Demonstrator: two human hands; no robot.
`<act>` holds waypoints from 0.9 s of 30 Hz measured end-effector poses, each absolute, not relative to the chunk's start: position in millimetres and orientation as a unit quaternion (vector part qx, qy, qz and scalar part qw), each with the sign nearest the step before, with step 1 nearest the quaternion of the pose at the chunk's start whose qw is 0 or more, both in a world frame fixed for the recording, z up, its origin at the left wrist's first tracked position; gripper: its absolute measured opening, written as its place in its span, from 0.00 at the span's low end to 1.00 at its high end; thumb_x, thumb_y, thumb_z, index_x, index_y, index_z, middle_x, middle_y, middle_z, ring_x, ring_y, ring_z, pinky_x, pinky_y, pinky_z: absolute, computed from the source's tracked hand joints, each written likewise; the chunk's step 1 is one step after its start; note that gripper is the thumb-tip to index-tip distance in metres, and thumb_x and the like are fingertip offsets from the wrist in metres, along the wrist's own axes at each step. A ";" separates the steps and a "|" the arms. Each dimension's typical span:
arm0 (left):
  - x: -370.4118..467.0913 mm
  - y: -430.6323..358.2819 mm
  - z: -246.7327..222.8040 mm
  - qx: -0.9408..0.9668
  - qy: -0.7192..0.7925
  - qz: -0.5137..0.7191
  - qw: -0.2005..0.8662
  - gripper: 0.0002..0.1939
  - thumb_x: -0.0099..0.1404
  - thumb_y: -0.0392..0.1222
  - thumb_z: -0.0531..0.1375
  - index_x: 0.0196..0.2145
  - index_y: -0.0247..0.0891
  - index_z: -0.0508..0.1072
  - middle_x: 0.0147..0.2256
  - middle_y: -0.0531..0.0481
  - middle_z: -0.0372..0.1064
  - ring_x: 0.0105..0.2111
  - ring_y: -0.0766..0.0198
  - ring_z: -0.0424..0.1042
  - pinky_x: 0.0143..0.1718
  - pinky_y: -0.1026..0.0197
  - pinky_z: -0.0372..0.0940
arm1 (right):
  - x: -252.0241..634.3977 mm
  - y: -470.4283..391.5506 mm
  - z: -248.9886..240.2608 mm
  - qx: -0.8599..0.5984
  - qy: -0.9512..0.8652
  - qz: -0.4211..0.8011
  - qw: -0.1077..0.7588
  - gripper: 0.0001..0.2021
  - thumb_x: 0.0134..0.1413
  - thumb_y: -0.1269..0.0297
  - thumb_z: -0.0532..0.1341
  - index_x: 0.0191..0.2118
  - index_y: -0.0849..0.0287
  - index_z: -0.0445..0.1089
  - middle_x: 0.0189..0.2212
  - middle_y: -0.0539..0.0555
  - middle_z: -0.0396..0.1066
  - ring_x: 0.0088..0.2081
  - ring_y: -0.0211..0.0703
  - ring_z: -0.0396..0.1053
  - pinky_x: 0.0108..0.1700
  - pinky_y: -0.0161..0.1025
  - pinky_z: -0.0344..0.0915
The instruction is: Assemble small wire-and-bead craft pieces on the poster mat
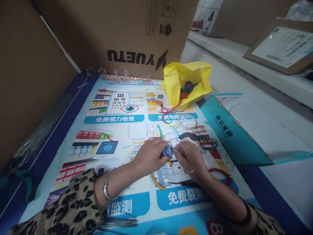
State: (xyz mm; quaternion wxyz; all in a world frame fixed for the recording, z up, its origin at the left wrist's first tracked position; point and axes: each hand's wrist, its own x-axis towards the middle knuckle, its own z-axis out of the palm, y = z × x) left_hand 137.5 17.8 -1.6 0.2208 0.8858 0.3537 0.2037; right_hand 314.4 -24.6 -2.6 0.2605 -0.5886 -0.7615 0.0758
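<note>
My left hand (152, 156), a silver bangle on its wrist, is closed around a small blue round piece (167, 151) with a pinkish-red centre. Close on its right, my right hand (188, 157) has its fingertips pinched together. What they hold is too small to make out, though a thin pale loop (192, 167) shows by that hand. Below the hands lies a curved yellow strip (157, 182). Green strands (159, 131) lie just beyond the fingers, and a red cord (221, 173) curves beside my right forearm.
A yellow bag (172, 81) holding purple, red and green balls stands at the back. In front of it sits a clear round dish (187, 121). A teal box (234, 137) is on the right, teal-handled pliers (26, 182) on the left. Cardboard (117, 29) walls the back.
</note>
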 end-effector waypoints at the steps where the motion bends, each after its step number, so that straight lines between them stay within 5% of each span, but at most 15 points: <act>1: 137.6 17.7 -1.5 0.886 0.354 0.203 0.221 0.16 0.57 0.43 0.59 0.43 0.39 0.68 0.40 0.47 0.68 0.42 0.57 0.66 0.44 0.54 0.62 | 314.6 -24.4 -2.5 -0.589 -0.759 0.084 0.264 0.10 0.53 0.69 0.54 0.22 0.58 0.61 0.19 0.48 0.61 0.26 0.39 0.59 0.31 0.37 0.51; 15: 137.2 16.3 -3.1 0.871 0.350 0.251 0.237 0.16 0.57 0.44 0.59 0.43 0.39 0.67 0.40 0.46 0.68 0.42 0.57 0.66 0.43 0.52 0.63 | 316.2 -23.2 -0.6 -0.612 -0.695 0.216 0.309 0.09 0.53 0.64 0.55 0.25 0.58 0.65 0.21 0.49 0.65 0.26 0.38 0.61 0.30 0.36 0.56; 27: 140.0 19.2 -0.5 0.877 0.358 0.228 0.225 0.16 0.55 0.43 0.62 0.42 0.41 0.68 0.37 0.49 0.68 0.41 0.58 0.66 0.42 0.53 0.60 | 312.8 -28.7 17.7 -0.604 -0.542 0.390 0.434 0.09 0.50 0.59 0.59 0.24 0.57 0.66 0.22 0.47 0.63 0.26 0.37 0.59 0.30 0.35 0.56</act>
